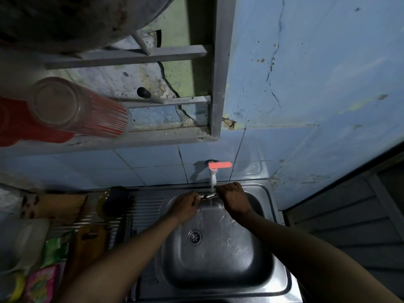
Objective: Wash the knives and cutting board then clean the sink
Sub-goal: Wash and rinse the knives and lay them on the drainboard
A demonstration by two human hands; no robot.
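Observation:
Water runs from a white tap (pixel 213 176) with a red lever into the steel sink (pixel 282 276). Under the stream I hold a knife (pixel 208 196) level across the back of the basin. My left hand (pixel 185 205) grips its handle end, which the fingers hide. My right hand (pixel 234 196) curls over the blade's other end. The drain (pixel 194 236) lies open in the wet basin floor. A wooden cutting board (pixel 89 241) rests on the drainboard to the left of the sink.
A metal rack (pixel 196 53) hangs on the cracked blue wall above, with an upturned striped glass (pixel 76 108) and a red item at its left. Plastic packets (pixel 50 270), a white container and dark objects crowd the left counter. A grey door panel (pixel 349 226) stands right.

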